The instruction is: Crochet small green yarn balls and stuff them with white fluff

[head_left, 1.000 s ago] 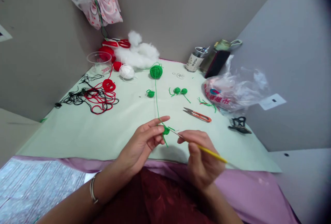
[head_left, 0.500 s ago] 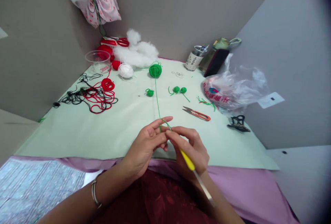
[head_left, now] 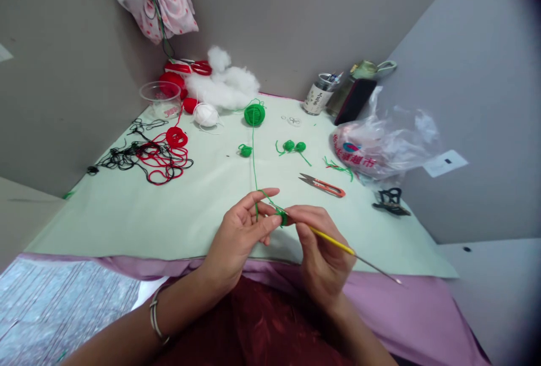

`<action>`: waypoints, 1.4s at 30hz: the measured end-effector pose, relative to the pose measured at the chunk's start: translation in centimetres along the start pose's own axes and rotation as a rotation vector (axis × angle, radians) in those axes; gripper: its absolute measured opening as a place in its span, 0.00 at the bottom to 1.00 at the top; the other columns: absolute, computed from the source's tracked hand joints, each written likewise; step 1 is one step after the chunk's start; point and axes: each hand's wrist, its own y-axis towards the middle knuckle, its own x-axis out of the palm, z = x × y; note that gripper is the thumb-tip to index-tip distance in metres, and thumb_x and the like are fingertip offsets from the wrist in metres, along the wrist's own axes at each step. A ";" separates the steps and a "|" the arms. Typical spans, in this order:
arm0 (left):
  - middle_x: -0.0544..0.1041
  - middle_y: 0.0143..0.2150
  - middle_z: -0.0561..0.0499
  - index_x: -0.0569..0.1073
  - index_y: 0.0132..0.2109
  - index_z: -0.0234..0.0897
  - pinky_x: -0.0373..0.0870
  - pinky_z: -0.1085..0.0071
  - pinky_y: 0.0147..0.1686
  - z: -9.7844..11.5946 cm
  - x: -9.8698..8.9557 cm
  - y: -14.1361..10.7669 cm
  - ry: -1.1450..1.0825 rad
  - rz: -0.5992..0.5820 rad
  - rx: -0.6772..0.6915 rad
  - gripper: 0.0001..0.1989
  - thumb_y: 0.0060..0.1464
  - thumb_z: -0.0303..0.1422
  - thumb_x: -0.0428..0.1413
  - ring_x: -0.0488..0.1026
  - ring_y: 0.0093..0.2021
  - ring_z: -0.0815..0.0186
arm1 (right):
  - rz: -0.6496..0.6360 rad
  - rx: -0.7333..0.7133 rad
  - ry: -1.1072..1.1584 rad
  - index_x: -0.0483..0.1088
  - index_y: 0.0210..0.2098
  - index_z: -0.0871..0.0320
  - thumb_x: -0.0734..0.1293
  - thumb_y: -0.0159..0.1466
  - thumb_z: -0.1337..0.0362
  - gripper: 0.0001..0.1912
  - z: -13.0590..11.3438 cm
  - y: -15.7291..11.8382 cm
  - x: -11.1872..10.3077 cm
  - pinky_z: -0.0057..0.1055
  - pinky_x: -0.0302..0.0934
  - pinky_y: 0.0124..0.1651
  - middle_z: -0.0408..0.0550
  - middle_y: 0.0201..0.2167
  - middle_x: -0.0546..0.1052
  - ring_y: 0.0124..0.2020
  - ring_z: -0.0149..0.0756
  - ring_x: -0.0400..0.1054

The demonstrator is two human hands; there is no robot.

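My left hand (head_left: 245,225) pinches a small green crochet piece (head_left: 282,218) between thumb and fingers. Green yarn (head_left: 254,169) passes over its raised index finger and runs back to a green yarn ball (head_left: 254,114). Closed around a crochet hook (head_left: 332,240) with a yellow grip, my right hand (head_left: 323,248) holds the tool's tip at the piece. The far metal end of the hook points down to the right. Just where the tip enters the stitches is too small to tell.
Orange thread snips (head_left: 322,185) lie beyond my right hand, near small green crocheted balls (head_left: 288,146). Tangled black and red yarn (head_left: 147,157) spreads at left. White stuffing (head_left: 228,87) sits at the back; a plastic bag (head_left: 372,143) and hair clip (head_left: 391,202) are at right.
My right hand has shifted slightly right and turned, so the hook lies flatter and points more to the right. The green piece now shows between the hands.
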 end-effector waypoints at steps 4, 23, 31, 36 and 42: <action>0.72 0.34 0.56 0.80 0.54 0.38 0.63 0.77 0.26 0.2 0.0 0.0 0.001 -0.013 0.004 0.22 0.52 0.33 0.71 0.63 0.28 0.75 | 0.044 0.120 0.181 0.80 0.45 0.52 0.65 0.73 0.68 0.11 0.1 0.2 0.0 0.36 0.73 0.38 0.47 0.37 0.82 0.36 0.37 0.76; 0.75 0.34 0.57 0.72 0.63 0.36 0.62 0.79 0.22 0.4 -0.1 -0.1 -0.033 -0.078 -0.074 0.32 0.53 0.33 0.71 0.61 0.22 0.79 | 0.046 -0.079 0.121 0.78 0.53 0.51 0.63 0.73 0.72 0.16 0.3 -0.6 0.0 0.37 0.72 0.45 0.49 0.47 0.83 0.47 0.39 0.77; 0.73 0.36 0.56 0.74 0.61 0.36 0.61 0.80 0.21 0.8 -0.2 -0.1 -0.005 -0.097 -0.057 0.28 0.55 0.31 0.69 0.59 0.23 0.79 | 0.044 0.277 0.586 0.78 0.43 0.53 0.62 0.76 0.63 0.12 0.3 0.7 0.1 0.31 0.71 0.33 0.46 0.39 0.83 0.29 0.31 0.75; 0.72 0.37 0.55 0.76 0.60 0.38 0.63 0.79 0.22 0.8 -0.4 -0.2 0.084 -0.076 -0.002 0.27 0.54 0.32 0.69 0.62 0.25 0.77 | -0.038 0.231 0.556 0.77 0.44 0.55 0.61 0.76 0.64 0.12 0.2 1.0 -0.7 0.33 0.74 0.37 0.47 0.39 0.83 0.32 0.32 0.78; 0.72 0.38 0.55 0.75 0.60 0.39 0.63 0.77 0.25 0.8 -0.5 -0.1 0.225 -0.045 0.063 0.24 0.56 0.33 0.67 0.63 0.26 0.76 | -0.111 -0.055 0.194 0.75 0.50 0.54 0.60 0.75 0.69 0.13 0.1 0.5 -1.6 0.38 0.75 0.43 0.49 0.42 0.83 0.40 0.38 0.79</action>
